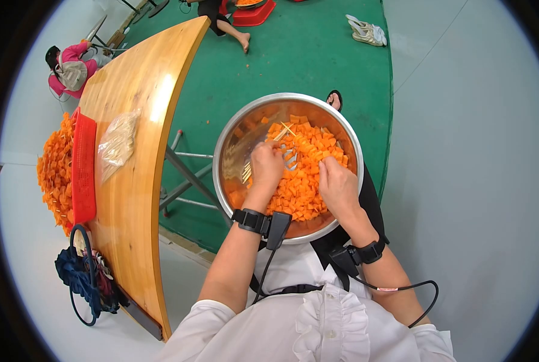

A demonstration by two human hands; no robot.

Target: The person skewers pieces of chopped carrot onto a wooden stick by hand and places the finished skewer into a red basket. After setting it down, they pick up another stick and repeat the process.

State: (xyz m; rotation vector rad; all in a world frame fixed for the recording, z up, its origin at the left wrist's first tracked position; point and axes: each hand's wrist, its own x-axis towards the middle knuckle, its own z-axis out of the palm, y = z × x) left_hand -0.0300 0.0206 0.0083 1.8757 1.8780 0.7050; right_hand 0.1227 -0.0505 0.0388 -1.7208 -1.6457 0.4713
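Observation:
A wide steel bowl (pixel 222 181) sits at my lap, holding a heap of orange vegetable cubes (pixel 299 193). Over its left side my left hand (pixel 268 166) is closed, fingertips pinched together. Thin wooden sticks (pixel 246 171) show on both sides of that hand, slanting up to the right past its fingertips. My right hand (pixel 340 186) pinches at an orange cube near the bowl's right side, thumb and forefinger together. Between the hands lies a shiny curved metal piece (pixel 290 159), partly covered by cubes. Both wrists wear black straps with small boxes and cables.
At left stands a wooden table (pixel 143 120) with a plastic bag of sticks (pixel 118 142) and a red basket (pixel 84 169) heaped with orange pieces. A dark blue bag (pixel 79 274) is beside it. Other people sit farther off; shoes (pixel 366 30) lie on the green mat (pixel 293 60).

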